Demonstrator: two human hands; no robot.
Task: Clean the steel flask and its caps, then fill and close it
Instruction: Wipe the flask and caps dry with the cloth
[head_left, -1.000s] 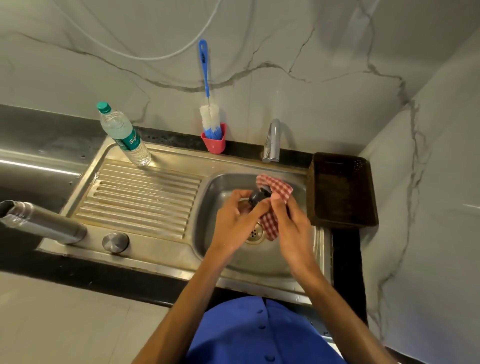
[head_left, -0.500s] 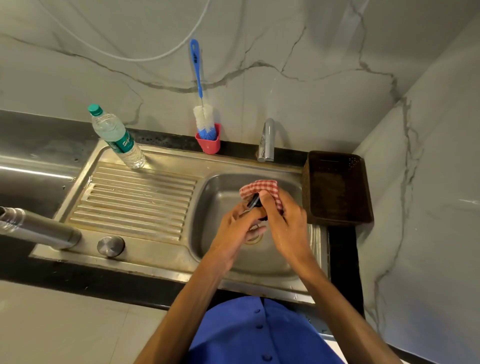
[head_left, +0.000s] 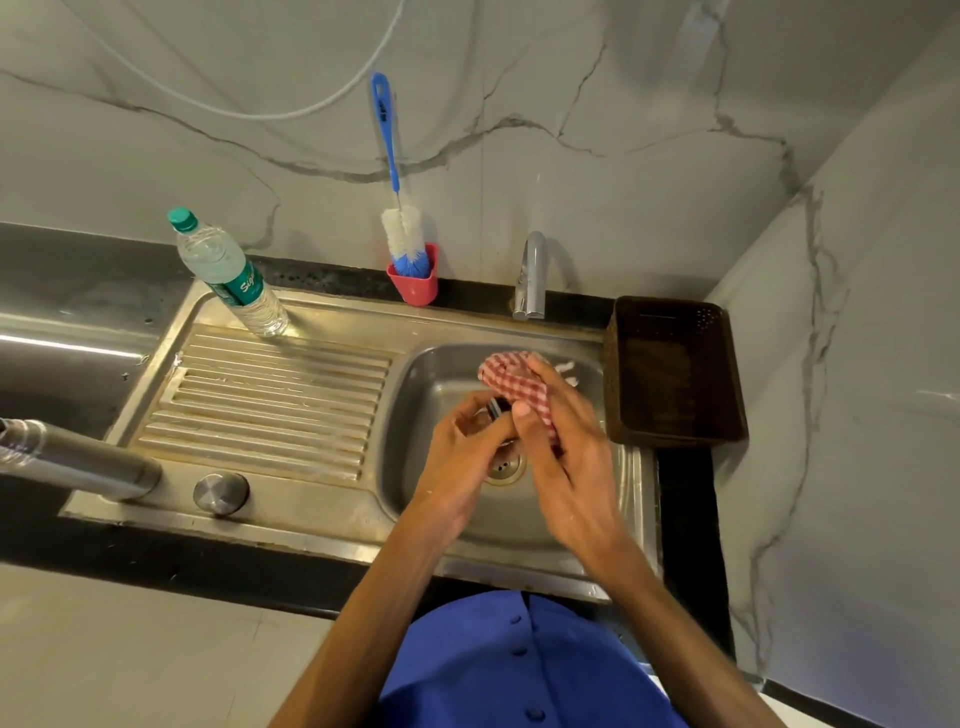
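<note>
Left hand (head_left: 462, 441) gripping small cap (head_left: 492, 408), right hand (head_left: 563, 441) pressing checked cloth (head_left: 514, 382) onto it

1. The left hand (head_left: 465, 441) is gripping a small dark cap (head_left: 493, 408) over the sink basin (head_left: 431, 395), directly above the drain (head_left: 506, 465).
2. The right hand (head_left: 563, 452) is holding a red checked cloth (head_left: 514, 382) and pressing it against the cap.
3. The steel flask (head_left: 78, 460) is lying on its side at the left edge of the sink, with a round steel cap (head_left: 221, 493) sitting just beside it.
4. A water bottle (head_left: 228, 275) is standing at the far end of the ribbed drainboard (head_left: 270, 400).
5. A blue bottle brush (head_left: 397, 218) is standing upright in a red holder (head_left: 414, 283) near the tap (head_left: 531, 275).
6. A brown basket (head_left: 675, 421) is sitting to the right of the basin.
</note>
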